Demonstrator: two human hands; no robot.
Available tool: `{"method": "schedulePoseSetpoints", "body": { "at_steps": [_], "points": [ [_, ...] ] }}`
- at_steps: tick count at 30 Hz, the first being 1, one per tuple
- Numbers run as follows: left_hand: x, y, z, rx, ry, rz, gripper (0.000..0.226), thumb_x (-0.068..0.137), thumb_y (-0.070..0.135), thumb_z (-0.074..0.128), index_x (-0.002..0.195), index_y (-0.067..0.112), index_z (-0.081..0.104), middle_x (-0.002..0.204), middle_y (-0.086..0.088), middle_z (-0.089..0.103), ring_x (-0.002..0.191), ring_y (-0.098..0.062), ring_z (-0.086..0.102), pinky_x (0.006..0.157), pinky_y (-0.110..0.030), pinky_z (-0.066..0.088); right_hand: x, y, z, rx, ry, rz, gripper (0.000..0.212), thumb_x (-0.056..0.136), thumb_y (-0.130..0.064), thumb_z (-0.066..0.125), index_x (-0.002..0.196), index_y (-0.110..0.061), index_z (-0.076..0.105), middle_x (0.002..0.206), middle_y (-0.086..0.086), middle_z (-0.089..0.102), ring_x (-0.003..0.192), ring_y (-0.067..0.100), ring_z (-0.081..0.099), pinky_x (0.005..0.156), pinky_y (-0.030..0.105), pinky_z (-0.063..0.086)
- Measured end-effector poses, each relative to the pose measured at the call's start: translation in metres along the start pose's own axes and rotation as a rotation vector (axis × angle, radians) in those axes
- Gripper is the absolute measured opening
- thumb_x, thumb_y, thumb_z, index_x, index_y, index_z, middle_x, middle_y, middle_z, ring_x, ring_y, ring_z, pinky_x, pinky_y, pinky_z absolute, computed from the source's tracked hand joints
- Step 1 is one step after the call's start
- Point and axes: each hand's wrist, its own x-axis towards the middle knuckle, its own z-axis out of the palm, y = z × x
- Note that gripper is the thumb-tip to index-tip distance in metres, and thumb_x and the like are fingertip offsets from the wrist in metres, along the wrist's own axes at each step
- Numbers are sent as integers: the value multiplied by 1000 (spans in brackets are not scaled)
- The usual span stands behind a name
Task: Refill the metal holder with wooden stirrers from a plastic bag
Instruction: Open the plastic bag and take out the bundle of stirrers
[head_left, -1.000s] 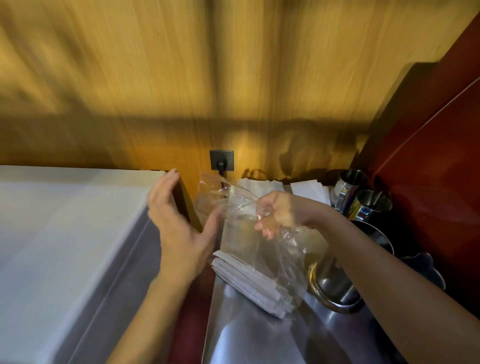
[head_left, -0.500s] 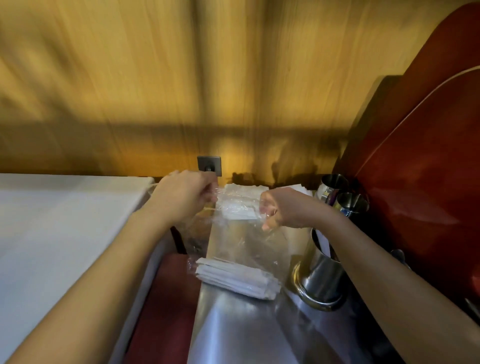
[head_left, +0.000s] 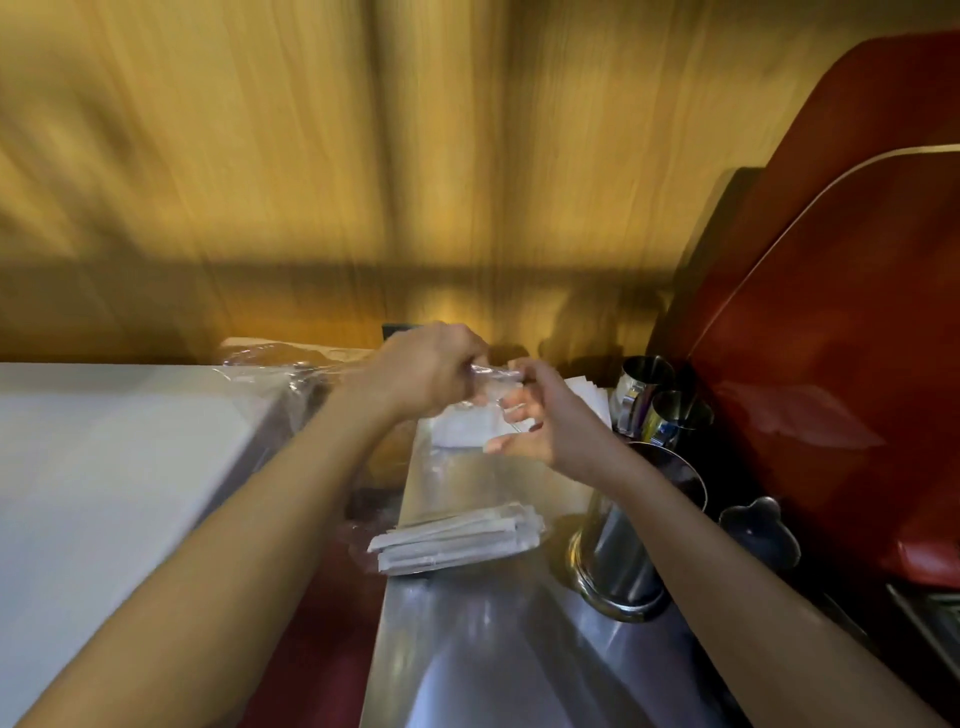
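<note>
A clear plastic bag (head_left: 467, 483) hangs upright over the steel counter, with a bundle of paper-wrapped stirrers (head_left: 457, 540) lying in its bottom. My left hand (head_left: 421, 379) pinches the twisted top of the bag. My right hand (head_left: 540, 415) meets it there, thumb and forefinger on the same plastic, the other fingers spread. The large metal holder (head_left: 623, 551) stands just right of the bag, partly behind my right forearm; its inside is dark.
Two smaller steel cups (head_left: 654, 400) stand behind the holder, with white napkins (head_left: 587, 395) beside them. A red machine (head_left: 831, 322) fills the right side. A white-topped cabinet (head_left: 104, 467) lies to the left, loose plastic wrap (head_left: 265, 364) at its back corner. A wooden wall rises behind.
My left hand went from open beside the bag to gripping its top. Both hands have come together at the bag's mouth, and the stirrer bundle has settled flatter on the counter.
</note>
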Motion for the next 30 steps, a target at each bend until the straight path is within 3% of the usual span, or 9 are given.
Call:
{"method": "schedulePoseSetpoints", "body": {
  "at_steps": [2,5,11,13,16,20,23,25,30],
  "points": [
    [-2,-12,-10,-168,56,1,6,77,13,71,74,12,65,81,-11,69,83,-33,63,72,-42,49,-7,14,1,123,26,67,60,71,-21,78,122,-19,46,100,-4,58,95,15,59,80,27,48],
    [-4,-20,-24,-506,181,-37,17,79,10,69,68,16,57,76,-10,68,76,-28,63,72,-31,51,-15,29,1,225,76,82,12,78,-11,70,86,-19,68,85,-5,66,82,6,62,72,22,45],
    [-5,-12,-27,-553,302,-35,11,86,8,60,88,-1,54,74,-2,61,60,7,57,63,-9,44,-20,33,7,185,96,90,14,78,-15,70,70,-25,68,74,-9,66,74,5,61,69,22,44],
    [-6,-9,-26,-441,360,-33,15,84,10,62,95,3,54,89,-8,64,79,-4,61,76,-24,47,-21,37,12,143,97,78,11,79,-16,69,71,-23,68,74,-7,67,77,11,62,71,24,45],
    [-10,2,-25,75,514,206,57,70,20,71,121,9,48,125,-19,54,118,-35,49,98,-45,30,-23,39,17,110,126,32,6,79,-16,67,74,-18,70,75,-8,68,76,5,62,70,17,44],
    [-8,34,-4,494,371,657,51,70,26,70,117,11,58,122,-16,62,125,-32,48,114,-47,11,-24,34,19,98,124,-2,8,78,-19,68,72,-24,69,72,-13,67,69,-3,60,63,9,41],
    [-1,44,6,700,-2,572,19,85,11,48,96,14,63,94,-5,68,109,-25,56,115,-46,-9,-27,35,19,120,134,-1,7,78,-20,67,74,-24,69,74,-12,68,74,2,62,67,16,42],
    [4,41,2,705,-139,486,20,84,5,45,87,17,61,89,0,68,97,-21,60,115,-43,-2,-30,39,19,133,142,-1,4,79,-19,67,78,-21,70,76,-11,68,75,3,63,69,18,43],
    [11,27,-24,552,-36,456,13,82,13,56,82,25,62,87,9,69,92,-15,63,107,-41,12,-44,56,21,114,202,21,4,81,-14,68,81,-18,70,76,-6,67,77,13,62,70,20,45]
  ]
}}
